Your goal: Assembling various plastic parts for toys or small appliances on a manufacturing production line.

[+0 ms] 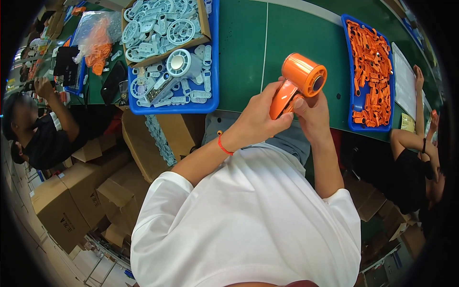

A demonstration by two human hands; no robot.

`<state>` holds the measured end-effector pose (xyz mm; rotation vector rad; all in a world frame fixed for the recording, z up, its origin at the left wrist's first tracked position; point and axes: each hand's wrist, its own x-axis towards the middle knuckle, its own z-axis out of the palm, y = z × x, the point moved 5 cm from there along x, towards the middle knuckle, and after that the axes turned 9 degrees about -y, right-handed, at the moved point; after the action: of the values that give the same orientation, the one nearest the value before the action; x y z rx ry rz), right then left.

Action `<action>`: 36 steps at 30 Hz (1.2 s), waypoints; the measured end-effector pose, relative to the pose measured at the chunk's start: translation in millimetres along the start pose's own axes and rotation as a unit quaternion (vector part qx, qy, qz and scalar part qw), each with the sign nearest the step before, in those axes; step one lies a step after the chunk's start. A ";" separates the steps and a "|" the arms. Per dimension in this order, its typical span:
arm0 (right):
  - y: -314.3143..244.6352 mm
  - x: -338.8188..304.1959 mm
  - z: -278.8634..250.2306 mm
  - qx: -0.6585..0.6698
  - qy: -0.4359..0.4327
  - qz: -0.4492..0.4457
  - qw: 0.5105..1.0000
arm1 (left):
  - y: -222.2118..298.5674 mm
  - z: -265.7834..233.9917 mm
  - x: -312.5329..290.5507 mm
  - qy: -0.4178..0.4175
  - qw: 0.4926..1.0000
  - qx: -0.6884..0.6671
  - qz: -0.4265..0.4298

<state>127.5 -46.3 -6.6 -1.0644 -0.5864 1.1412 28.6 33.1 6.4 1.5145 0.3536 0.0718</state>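
Observation:
An orange handheld fan [301,76] is held up over the front edge of the green table, its round head uppermost and its handle slanting down to the left. Wrapped round the left side of the handle are the fingers of my left hand [260,115], which has a red string bracelet at the wrist. My right hand [314,112] grips the same fan from the right, just below its head, with the thumb on the handle. Palms and fingers cover much of the handle.
A blue tray [215,86] on the left bears a cardboard box [205,24] of pale blue fan parts and a partly assembled pale blue fan [184,64]. Another blue tray [354,103] at right holds orange parts. Cardboard boxes [71,203] stand at lower left. People sit on both sides.

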 end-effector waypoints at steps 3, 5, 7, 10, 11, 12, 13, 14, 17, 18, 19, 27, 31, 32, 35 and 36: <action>1.1 0.2 0.5 0.000 0.013 0.005 1.000 | -2.9 0.7 0.0 -0.010 0.999 -0.035 -0.013; 1.1 2.7 2.0 0.003 0.014 0.012 1.000 | -5.9 0.1 1.2 -0.005 0.998 -0.061 -0.011; 1.5 5.0 5.1 0.053 0.001 0.026 0.998 | -5.6 -0.3 2.3 -0.001 0.999 -0.049 0.008; -0.1 6.2 3.9 0.026 -0.002 0.032 0.999 | -4.1 -2.1 3.6 -0.009 0.999 -0.041 -0.018; -0.3 6.5 3.7 0.026 -0.004 0.031 0.999 | -3.8 -2.4 4.6 -0.008 0.999 -0.040 -0.017; -0.2 6.2 2.9 0.019 0.007 0.029 0.999 | -3.2 -2.1 6.0 -0.009 0.999 -0.031 -0.014; 0.1 6.0 2.1 0.012 0.018 0.026 0.999 | -2.6 -1.4 7.6 -0.009 1.000 -0.022 -0.011; 1.9 6.2 2.3 0.012 0.017 0.023 1.000 | -2.8 0.1 8.1 -0.009 1.000 -0.020 -0.009; 15.2 6.4 0.6 -0.034 0.007 0.014 0.999 | -9.3 5.3 9.8 0.080 0.981 0.098 0.146; 16.3 4.8 1.4 -0.086 0.017 0.021 0.996 | -8.8 4.7 11.0 0.080 0.979 0.103 0.154; 8.6 5.0 4.0 -0.112 0.046 0.004 0.993 | -2.8 3.9 8.0 0.123 0.956 0.199 0.177; -9.9 21.7 -4.1 -0.706 -0.008 -0.018 0.708 | 4.1 0.5 -25.0 0.173 0.827 0.411 0.343; 0.4 15.1 -6.3 -0.741 -0.043 -0.084 0.665 | 11.8 4.8 6.8 0.147 0.805 0.513 0.259; -4.5 12.1 -8.6 -0.717 -0.059 -0.074 0.690 | 7.7 6.0 12.3 0.119 0.798 0.543 0.231; -7.0 -3.0 -23.6 -0.680 -0.067 -0.059 0.728 | 2.0 8.9 18.9 0.086 0.781 0.584 0.202; -7.2 -8.8 -27.6 -0.668 -0.057 -0.056 0.739 | 0.9 10.7 20.3 0.082 0.775 0.597 0.191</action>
<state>150.5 -65.0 -10.5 -2.1174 -1.6715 0.5329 51.0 28.2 3.7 2.8617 0.2071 0.3557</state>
